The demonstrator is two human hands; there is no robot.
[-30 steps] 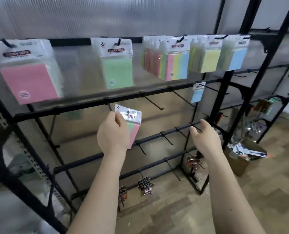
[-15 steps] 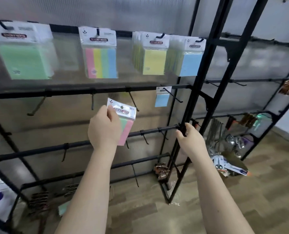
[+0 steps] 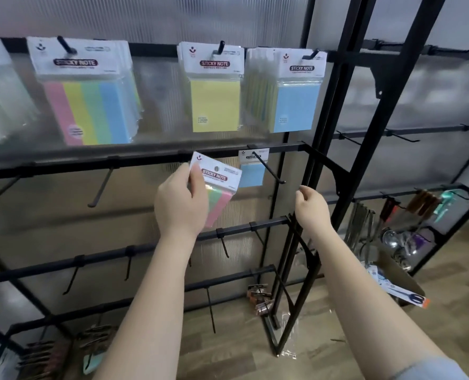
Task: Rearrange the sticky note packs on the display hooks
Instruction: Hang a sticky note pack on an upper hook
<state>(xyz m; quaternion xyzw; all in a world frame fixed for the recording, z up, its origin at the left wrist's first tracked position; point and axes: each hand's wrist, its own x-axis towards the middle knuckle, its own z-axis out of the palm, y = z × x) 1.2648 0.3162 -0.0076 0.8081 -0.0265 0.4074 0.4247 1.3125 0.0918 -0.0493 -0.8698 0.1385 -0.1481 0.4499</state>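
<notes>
My left hand grips a small multicolour sticky note pack, tilted, just below the second black rail. My right hand hovers with loosely curled fingers beside the black upright, below the tip of a long hook and holding nothing. A small blue pack hangs at the base of that hook. On the top rail hang a striped pack, a yellow pack and a blue pack, each with more behind it.
Bare hooks stick out from the second and lower rails. A second black rack to the right carries metal utensils. A cardboard box with packaged scissors sits on the wooden floor.
The view has swung right and closer to the rack. My left hand has carried the small pack rightward towards the small blue pack. My right hand has let go of the rail and risen.
</notes>
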